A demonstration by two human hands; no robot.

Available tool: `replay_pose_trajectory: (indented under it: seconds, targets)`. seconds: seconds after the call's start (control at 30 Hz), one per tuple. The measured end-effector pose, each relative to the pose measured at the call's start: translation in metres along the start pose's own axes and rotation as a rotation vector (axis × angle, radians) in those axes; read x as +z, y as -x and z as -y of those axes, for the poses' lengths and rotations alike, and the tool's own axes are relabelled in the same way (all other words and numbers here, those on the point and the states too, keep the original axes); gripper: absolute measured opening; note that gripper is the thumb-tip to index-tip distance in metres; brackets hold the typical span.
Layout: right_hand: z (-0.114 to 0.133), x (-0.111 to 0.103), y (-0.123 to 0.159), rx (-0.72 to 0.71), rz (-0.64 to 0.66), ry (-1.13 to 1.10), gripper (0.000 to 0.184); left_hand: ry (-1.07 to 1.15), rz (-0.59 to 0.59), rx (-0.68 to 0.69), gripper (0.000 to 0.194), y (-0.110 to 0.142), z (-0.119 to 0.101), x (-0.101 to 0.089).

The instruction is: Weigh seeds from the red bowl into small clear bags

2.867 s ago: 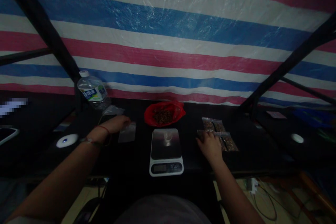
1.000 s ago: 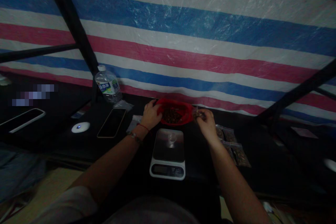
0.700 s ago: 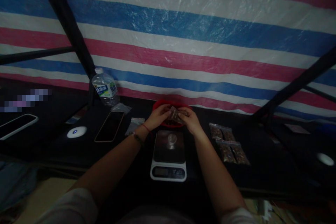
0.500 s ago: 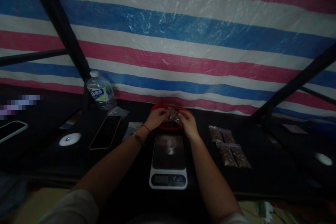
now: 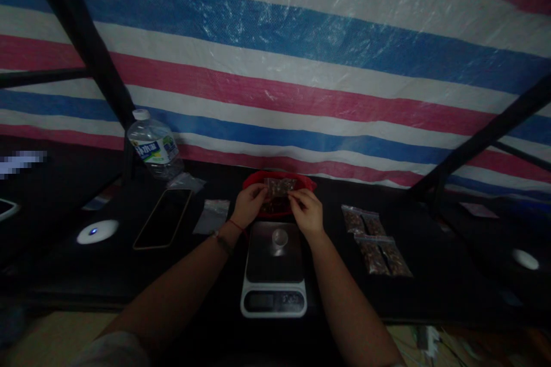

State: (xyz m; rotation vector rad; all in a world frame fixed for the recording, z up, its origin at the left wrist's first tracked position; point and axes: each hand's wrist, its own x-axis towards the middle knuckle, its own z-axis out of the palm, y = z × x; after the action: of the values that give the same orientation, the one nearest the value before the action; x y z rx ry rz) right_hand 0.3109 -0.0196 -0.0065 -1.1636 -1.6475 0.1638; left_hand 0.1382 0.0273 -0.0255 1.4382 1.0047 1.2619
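Between my two hands a small clear zip bag point(image 5: 279, 186) with brown bits inside is held over a red basin point(image 5: 275, 175). My left hand point(image 5: 249, 205) pinches the bag's left end, and my right hand point(image 5: 307, 211) pinches it at the right. Dark loose pieces show in the basin below. Just in front stands a white kitchen scale point(image 5: 274, 255) with a small clear round cup point(image 5: 279, 237) on its plate. Several filled zip bags point(image 5: 374, 241) lie to the right of my right hand. Left of my wrist are flat clear zip bags point(image 5: 212, 217).
A phone point(image 5: 163, 219) and a white oval device point(image 5: 98, 231) lie to the left. Behind them stand a large clear bottle point(image 5: 155, 146) and a crumpled plastic bag point(image 5: 186, 182). Black slanted posts point(image 5: 81, 40) rise at both sides before a striped tarp point(image 5: 275, 69).
The bag between my hands has turned from tilted to nearly level. My left hand has shifted slightly left and down, uncovering more of the flat bags. The view has also shifted a little.
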Motion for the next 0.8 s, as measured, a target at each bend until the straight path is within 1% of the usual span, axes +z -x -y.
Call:
replay_pose_trajectory:
  seconds: [0.1, 0.2, 0.33, 0.5, 0.63, 0.73, 0.8]
  targets:
    - [0.001, 0.005, 0.002, -0.018, 0.144, -0.056, 0.02, -0.056, 0.042, 0.039, 0.026, 0.002, -0.001, 0.0]
    - [0.001, 0.008, 0.003, 0.003, 0.197, -0.09, 0.023, -0.136, 0.101, 0.112, 0.026, 0.003, 0.0, 0.0]
    - [0.004, 0.008, 0.003, 0.048, 0.206, -0.108, 0.025, -0.172, 0.12, 0.137, 0.022, 0.005, -0.002, 0.0]
    - [0.004, 0.012, 0.006, 0.068, 0.205, -0.124, 0.02, -0.185, 0.2, 0.158, 0.018, 0.008, -0.006, 0.001]
    - [0.001, 0.015, 0.007, 0.08, 0.187, -0.163, 0.013, -0.224, 0.208, 0.197, 0.019, 0.007, -0.002, -0.001]
    - [0.002, 0.013, 0.006, 0.056, 0.167, -0.173, 0.014, -0.241, 0.206, 0.214, 0.019, 0.006, -0.003, -0.002]
    - [0.005, 0.012, 0.006, 0.065, 0.143, -0.146, 0.014, -0.262, 0.219, 0.235, 0.019, 0.008, -0.007, -0.002]
